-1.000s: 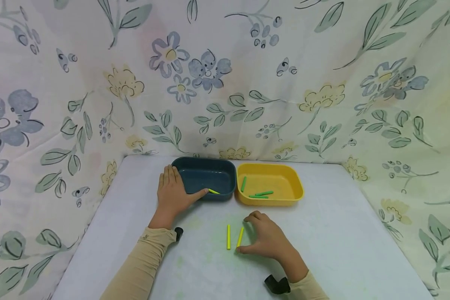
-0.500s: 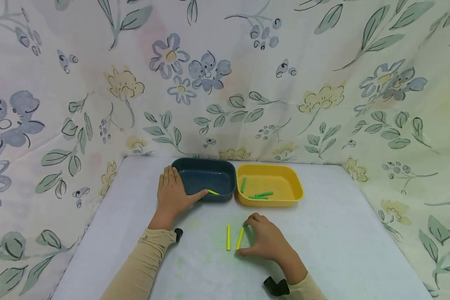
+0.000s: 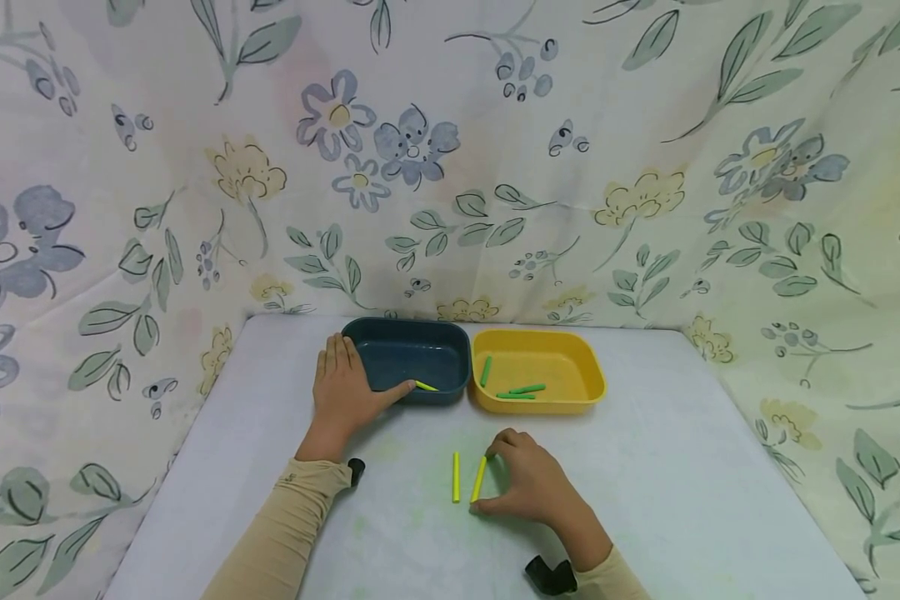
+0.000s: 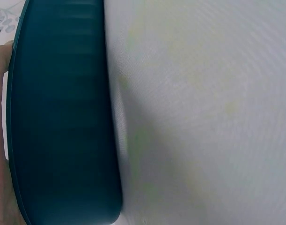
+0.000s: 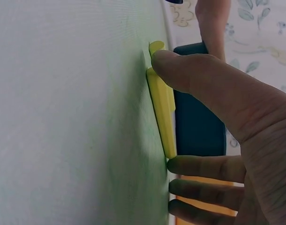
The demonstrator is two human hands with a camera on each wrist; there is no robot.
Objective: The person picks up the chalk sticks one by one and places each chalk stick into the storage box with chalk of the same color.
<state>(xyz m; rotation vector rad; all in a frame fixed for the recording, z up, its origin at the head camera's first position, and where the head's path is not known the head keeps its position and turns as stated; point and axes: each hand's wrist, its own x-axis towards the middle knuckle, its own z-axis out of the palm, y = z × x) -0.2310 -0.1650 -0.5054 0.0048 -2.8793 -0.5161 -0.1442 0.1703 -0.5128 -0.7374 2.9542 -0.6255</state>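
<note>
My left hand (image 3: 342,387) rests on a dark blue bin (image 3: 446,397), its straight fingers along the left rim and the thumb over the front rim. A short yellow chalk stick (image 3: 426,386) shows inside, beside that thumb. On the table my right hand (image 3: 532,479) holds another yellow chalk stick (image 3: 479,479) lengthwise, thumb at the near end and forefinger at the far end. The right wrist view shows this held chalk (image 5: 161,112) lying close along the cloth, the other fingers spread beyond it. A third yellow chalk stick (image 3: 456,477) lies just left of it.
A yellow bin (image 3: 536,407) stands against the blue one's right side, with green chalk sticks (image 3: 527,388) in it. White cloth (image 3: 690,467) with faint green and yellow smudges covers the table. A floral curtain (image 3: 450,167) hangs behind and at both sides.
Almost nothing moves. The right hand stays at the yellow chalk with its thumb shifted very slightly nearer, the left hand stays on the blue bin, and the head view shifts a little.
</note>
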